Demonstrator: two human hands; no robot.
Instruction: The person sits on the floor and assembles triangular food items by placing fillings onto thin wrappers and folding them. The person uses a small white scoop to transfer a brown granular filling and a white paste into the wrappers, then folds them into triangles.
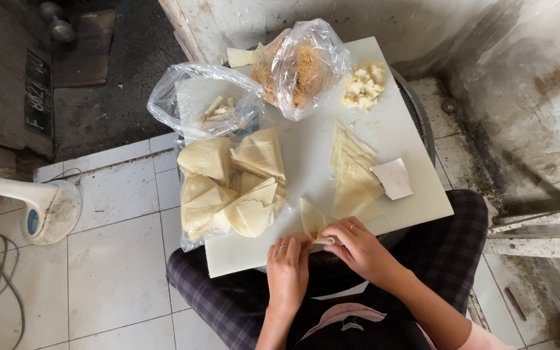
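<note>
Wrapper (312,221) at board's (416,194) near edge, filling inside, pinched by left hand (288,262) and right hand (356,245) fingers. Folded pile (231,185) left edge; flat stack (352,176) unfolded, perhaps a dozen.

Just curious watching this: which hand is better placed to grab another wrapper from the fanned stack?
Probably the right hand. It lies just below the stack of wrappers, while the left hand sits farther off, pinching the filled wrapper.

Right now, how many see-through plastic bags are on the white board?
2. The bag of brown crumbs sits at the board's far edge; the bag of pale sticks lies at its far left corner. Another may hide under the folded wrappers.
</note>
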